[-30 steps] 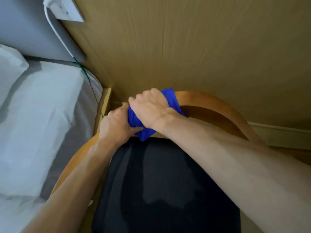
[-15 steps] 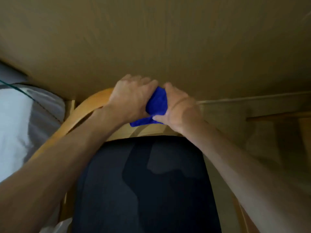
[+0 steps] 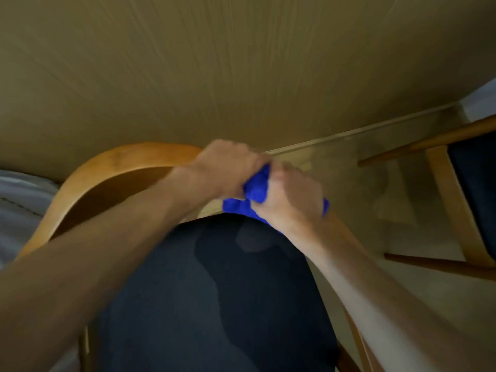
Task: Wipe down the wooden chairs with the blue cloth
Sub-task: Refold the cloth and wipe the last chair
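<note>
A wooden chair with a curved backrest and a dark seat cushion stands right below me. The blue cloth is bunched on the right part of the backrest. My left hand grips the cloth from the left and my right hand grips it from the right, the two hands close together. Most of the cloth is hidden under the fingers. The picture is blurred by motion.
A tan wood-panelled wall rises just behind the chair. A second wooden chair with a dark cushion stands at the right. Grey bedding shows at the left edge. Pale floor lies between the two chairs.
Both hands and the cloth have slid along the backrest from its left part to its right part. The view has swung right, so the bed left the frame and the second chair came in.
</note>
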### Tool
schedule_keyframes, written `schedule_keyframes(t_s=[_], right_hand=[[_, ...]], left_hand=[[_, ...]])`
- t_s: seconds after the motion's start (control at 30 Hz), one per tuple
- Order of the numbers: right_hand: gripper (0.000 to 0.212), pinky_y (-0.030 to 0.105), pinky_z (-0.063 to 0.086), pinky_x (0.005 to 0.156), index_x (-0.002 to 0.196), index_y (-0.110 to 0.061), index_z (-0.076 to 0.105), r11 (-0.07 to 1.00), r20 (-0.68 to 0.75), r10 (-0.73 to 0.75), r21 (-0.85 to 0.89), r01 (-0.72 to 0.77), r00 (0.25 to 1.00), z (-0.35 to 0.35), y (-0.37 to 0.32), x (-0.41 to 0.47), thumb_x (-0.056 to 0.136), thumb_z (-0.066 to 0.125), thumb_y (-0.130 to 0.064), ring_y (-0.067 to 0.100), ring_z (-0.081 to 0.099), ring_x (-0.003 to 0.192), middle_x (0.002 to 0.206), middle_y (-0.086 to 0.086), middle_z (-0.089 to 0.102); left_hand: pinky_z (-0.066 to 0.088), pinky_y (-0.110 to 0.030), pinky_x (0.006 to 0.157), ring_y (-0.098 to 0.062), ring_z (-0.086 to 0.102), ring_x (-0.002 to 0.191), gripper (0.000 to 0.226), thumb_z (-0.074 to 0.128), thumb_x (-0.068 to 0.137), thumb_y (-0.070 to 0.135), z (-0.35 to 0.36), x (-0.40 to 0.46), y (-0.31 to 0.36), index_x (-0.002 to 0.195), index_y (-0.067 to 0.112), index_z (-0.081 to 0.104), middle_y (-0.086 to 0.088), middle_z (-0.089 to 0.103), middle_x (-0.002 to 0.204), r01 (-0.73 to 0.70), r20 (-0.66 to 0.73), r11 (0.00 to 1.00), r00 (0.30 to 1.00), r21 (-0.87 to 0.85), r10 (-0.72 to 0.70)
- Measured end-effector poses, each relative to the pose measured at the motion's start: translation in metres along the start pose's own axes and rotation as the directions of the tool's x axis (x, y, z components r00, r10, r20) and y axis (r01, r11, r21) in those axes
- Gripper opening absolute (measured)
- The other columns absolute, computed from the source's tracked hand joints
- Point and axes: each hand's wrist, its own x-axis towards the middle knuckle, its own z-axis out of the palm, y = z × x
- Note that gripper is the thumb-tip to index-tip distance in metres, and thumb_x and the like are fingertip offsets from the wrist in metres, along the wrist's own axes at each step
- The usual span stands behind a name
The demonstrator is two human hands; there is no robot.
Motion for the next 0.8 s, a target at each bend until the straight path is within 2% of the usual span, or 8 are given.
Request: schedule_keyframes(t_s=[0.1, 0.2, 0.33, 0.43, 0.5, 0.63, 0.73, 0.8], right_hand=[[0.052, 0.031, 0.031, 0.061, 0.096, -0.021, 0.034, 0.996, 0.012, -0.090, 0.006, 0.090, 0.996, 0.004, -0.029, 0.028, 0.071, 0.075, -0.041, 0.026, 0.052, 0.072, 0.088, -0.002, 0.055], [0.045, 0.030, 0.031, 0.060, 0.097, -0.021, 0.036, 0.991, -0.011, -0.136, -0.011, 0.136, 0.991, 0.004, -0.022, 0.026, 0.075, 0.072, -0.035, 0.025, 0.056, 0.075, 0.087, -0.005, 0.052], [0.047, 0.030, 0.041, 0.064, 0.111, -0.021, 0.046, 0.999, 0.006, -0.015, 0.047, 0.015, 1.000, -0.004, 0.020, -0.008, 0.075, 0.071, -0.037, 0.024, 0.061, 0.092, 0.103, -0.003, 0.059], [0.057, 0.031, 0.046, 0.063, 0.116, -0.021, 0.050, 0.996, -0.071, 0.079, 0.039, -0.077, 0.994, -0.004, 0.038, -0.038, 0.070, 0.073, -0.045, 0.023, 0.061, 0.086, 0.100, -0.003, 0.060], [0.058, 0.031, 0.039, 0.061, 0.114, -0.016, 0.052, 0.997, -0.115, 0.082, -0.006, -0.083, 0.990, 0.002, 0.028, -0.030, 0.069, 0.077, -0.044, 0.025, 0.062, 0.084, 0.097, 0.000, 0.061], [0.057, 0.030, 0.033, 0.064, 0.113, -0.021, 0.047, 0.997, -0.022, -0.059, -0.056, 0.058, 0.998, 0.007, -0.015, 0.023, 0.071, 0.074, -0.046, 0.025, 0.064, 0.089, 0.101, -0.002, 0.062], [0.053, 0.029, 0.026, 0.054, 0.101, -0.022, 0.036, 0.980, 0.007, -0.176, -0.090, 0.176, 0.984, 0.004, -0.023, 0.043, 0.070, 0.073, -0.044, 0.028, 0.061, 0.077, 0.083, -0.005, 0.050], [0.051, 0.030, 0.024, 0.050, 0.095, -0.022, 0.029, 0.981, 0.036, -0.182, -0.067, 0.184, 0.983, 0.001, -0.020, 0.049, 0.074, 0.071, -0.039, 0.028, 0.054, 0.068, 0.073, -0.006, 0.042]], left_hand=[[0.047, -0.033, 0.063, -0.023, 0.061, 0.088, 0.035, 0.066, 0.078, 0.043, -0.007, -0.022, -0.026, 0.103, 0.026, 0.049, 0.006, 0.057, 0.092, 0.178, -0.017, 0.981, 0.984, 0.072, -0.178], [0.038, -0.031, 0.067, -0.022, 0.060, 0.089, 0.030, 0.066, 0.079, 0.034, -0.003, -0.018, -0.017, 0.102, 0.022, 0.051, 0.002, 0.060, 0.095, 0.235, -0.082, 0.952, 0.971, 0.194, -0.223], [0.039, -0.031, 0.083, -0.022, 0.058, 0.102, 0.040, 0.065, 0.079, 0.029, 0.009, 0.006, 0.020, 0.115, 0.021, 0.049, 0.001, 0.061, 0.109, 0.109, -0.087, 0.978, 0.992, 0.178, -0.094], [0.037, -0.030, 0.083, -0.020, 0.058, 0.106, 0.045, 0.062, 0.081, 0.032, 0.019, 0.019, 0.035, 0.122, 0.025, 0.045, 0.005, 0.059, 0.111, -0.025, -0.082, 0.994, 0.996, 0.110, 0.034], [0.038, -0.029, 0.084, -0.019, 0.056, 0.105, 0.046, 0.061, 0.081, 0.038, 0.017, 0.017, 0.026, 0.122, 0.027, 0.045, 0.007, 0.058, 0.111, -0.036, -0.078, 0.998, 0.996, 0.057, 0.041], [0.042, -0.031, 0.080, -0.021, 0.057, 0.096, 0.042, 0.071, 0.071, 0.043, 0.004, 0.000, -0.013, 0.104, 0.026, 0.050, 0.004, 0.059, 0.101, 0.177, -0.055, 0.983, 0.983, 0.049, -0.174], [0.038, -0.030, 0.061, -0.019, 0.049, 0.069, 0.036, 0.069, 0.074, 0.046, -0.003, -0.006, -0.025, 0.085, 0.026, 0.041, 0.006, 0.049, 0.072, 0.331, -0.042, 0.936, 0.944, 0.118, -0.329], [0.035, -0.030, 0.058, -0.018, 0.046, 0.065, 0.030, 0.067, 0.078, 0.045, -0.007, -0.003, -0.022, 0.087, 0.026, 0.045, 0.006, 0.040, 0.064, 0.357, -0.019, 0.919, 0.933, 0.168, -0.359]])
